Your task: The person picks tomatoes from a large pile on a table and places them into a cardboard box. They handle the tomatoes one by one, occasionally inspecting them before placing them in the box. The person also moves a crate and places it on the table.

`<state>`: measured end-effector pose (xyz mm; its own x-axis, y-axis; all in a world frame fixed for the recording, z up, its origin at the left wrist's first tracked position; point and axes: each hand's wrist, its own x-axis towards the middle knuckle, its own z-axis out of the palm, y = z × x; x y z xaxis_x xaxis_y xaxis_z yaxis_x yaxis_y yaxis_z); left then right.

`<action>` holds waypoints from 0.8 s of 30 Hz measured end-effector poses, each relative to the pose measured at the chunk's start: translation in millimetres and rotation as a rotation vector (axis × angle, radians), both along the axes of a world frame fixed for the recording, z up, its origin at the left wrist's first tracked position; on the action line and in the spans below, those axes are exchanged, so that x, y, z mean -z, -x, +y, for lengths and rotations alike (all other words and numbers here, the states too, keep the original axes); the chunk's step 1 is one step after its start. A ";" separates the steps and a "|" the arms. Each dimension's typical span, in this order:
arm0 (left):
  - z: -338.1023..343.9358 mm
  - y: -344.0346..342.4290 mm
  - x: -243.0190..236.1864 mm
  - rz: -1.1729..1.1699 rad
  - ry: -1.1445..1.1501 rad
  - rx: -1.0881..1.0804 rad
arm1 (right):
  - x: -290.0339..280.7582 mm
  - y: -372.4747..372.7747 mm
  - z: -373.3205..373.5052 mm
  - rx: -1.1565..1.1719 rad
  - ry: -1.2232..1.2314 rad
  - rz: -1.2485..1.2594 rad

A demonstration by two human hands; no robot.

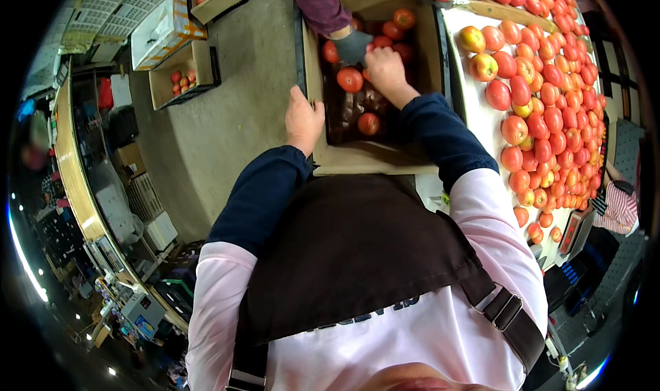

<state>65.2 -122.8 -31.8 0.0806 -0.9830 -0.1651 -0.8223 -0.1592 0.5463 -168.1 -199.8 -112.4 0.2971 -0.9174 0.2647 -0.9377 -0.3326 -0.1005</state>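
Reaching into cardboard box (323, 74): right hand (385, 71) grip curled among tomatoes (350, 79); left hand (303, 119) clamped on box rim.

Tomato display table (474, 109) right; small tomato crates (182, 81) on floor left.

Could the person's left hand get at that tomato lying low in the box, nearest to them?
Probably yes. The left hand rests on the box wall, and the tomato lies uncovered just inside. The right hand and a co-worker's gloved hand are busy farther back.
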 end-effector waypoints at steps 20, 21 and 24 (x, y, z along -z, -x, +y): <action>-5.3 -1.9 -0.9 0.035 -0.028 -0.002 | 24.6 6.4 13.5 0.217 -0.605 -0.095; -6.3 -1.9 1.9 0.023 0.019 0.010 | 37.9 8.3 8.9 0.183 -0.560 -0.135; -4.4 -2.0 9.2 -0.007 0.098 0.022 | 75.5 1.7 7.8 0.115 -0.552 -0.020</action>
